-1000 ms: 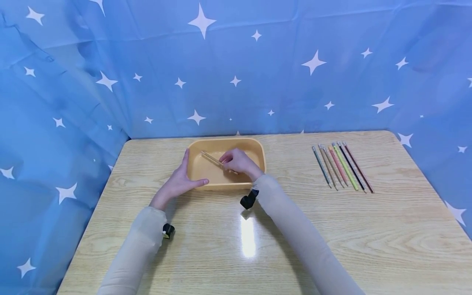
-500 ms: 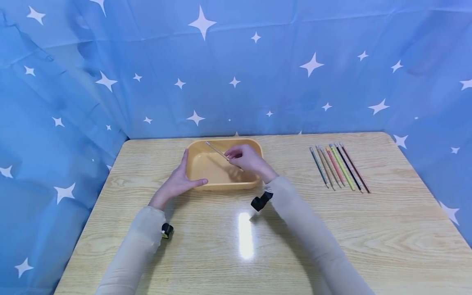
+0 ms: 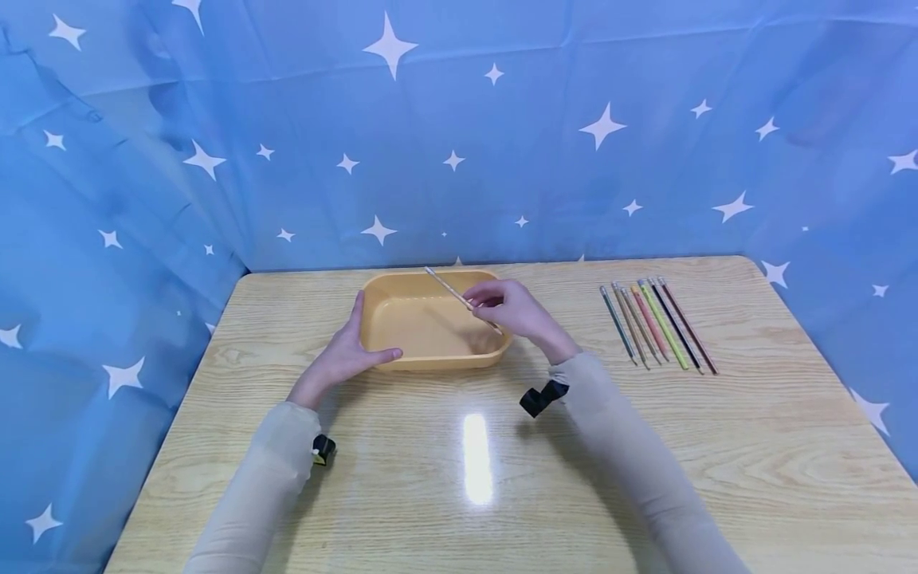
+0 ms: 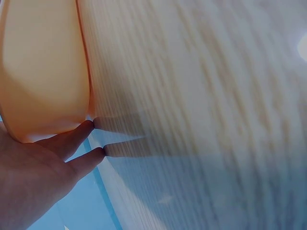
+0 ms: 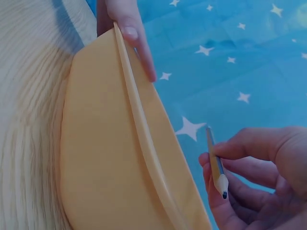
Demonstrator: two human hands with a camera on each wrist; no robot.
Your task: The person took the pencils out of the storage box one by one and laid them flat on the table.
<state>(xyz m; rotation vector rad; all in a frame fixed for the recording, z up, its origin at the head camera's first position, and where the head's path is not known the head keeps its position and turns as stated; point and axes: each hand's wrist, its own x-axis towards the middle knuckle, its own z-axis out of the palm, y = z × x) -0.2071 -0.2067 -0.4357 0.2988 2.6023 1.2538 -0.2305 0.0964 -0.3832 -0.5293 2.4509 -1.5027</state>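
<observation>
A shallow orange tray stands near the table's far edge. At its left near corner rests my left hand, thumb straight along the near rim and fingers extended up the left side; the left wrist view shows those fingers touching the tray wall. My right hand pinches a wooden pencil between thumb and fingers above the tray's right side. The pencil slants, its far end up and left. In the right wrist view its sharpened dark tip points toward the camera.
Several pencils of different colours lie side by side on the wooden table to the right. A blue curtain with white stars hangs behind and to the sides. Small black cameras sit on both wrists.
My right hand has lifted the pencil from inside the tray and moved it to the right. My left hand keeps its place at the tray's corner.
</observation>
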